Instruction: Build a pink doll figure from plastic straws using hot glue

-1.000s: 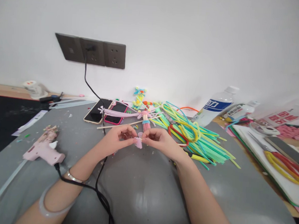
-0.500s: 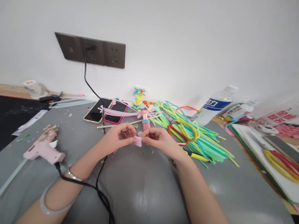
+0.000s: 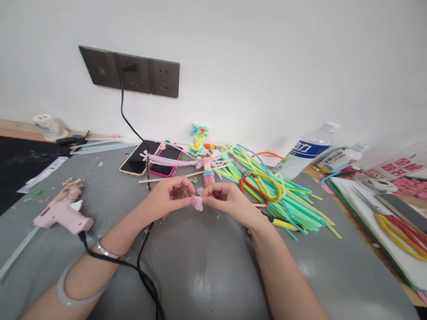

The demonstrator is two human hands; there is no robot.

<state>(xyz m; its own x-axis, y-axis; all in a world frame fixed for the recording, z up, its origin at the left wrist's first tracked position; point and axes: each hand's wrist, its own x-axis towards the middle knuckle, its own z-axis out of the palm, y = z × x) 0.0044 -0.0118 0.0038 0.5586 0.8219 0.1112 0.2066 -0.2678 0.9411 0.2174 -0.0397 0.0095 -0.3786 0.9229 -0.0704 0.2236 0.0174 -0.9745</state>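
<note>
Between my two hands, over the middle of the grey mat (image 3: pixel 206 266), is a small piece of bent pale pink pipe cleaner (image 3: pixel 197 204). My left hand (image 3: pixel 172 193) pinches its left side between thumb and forefinger. From the other side my right hand (image 3: pixel 225 198) grips it the same way. The fingertips hide part of the piece. Just beyond the hands lies a bundle of pink pipe cleaners (image 3: pixel 208 175) with a blue band around it, and longer lilac pipe cleaners (image 3: pixel 173 161) stretch to its left.
A pink glue gun (image 3: pixel 63 210) lies at left, its black cable (image 3: pixel 118 260) passing under my left forearm. Two phones (image 3: pixel 139 159) lie behind. Green and yellow pipe cleaners (image 3: pixel 291 199), a bottle (image 3: pixel 307 149) and scissors (image 3: pixel 405 234) are at right. A small colourful figure (image 3: pixel 199 138) stands by the wall.
Both hands keep their pinch on the pink piece in nearly the same place. The piece has tilted or shifted very slightly; nothing else has visibly moved.
</note>
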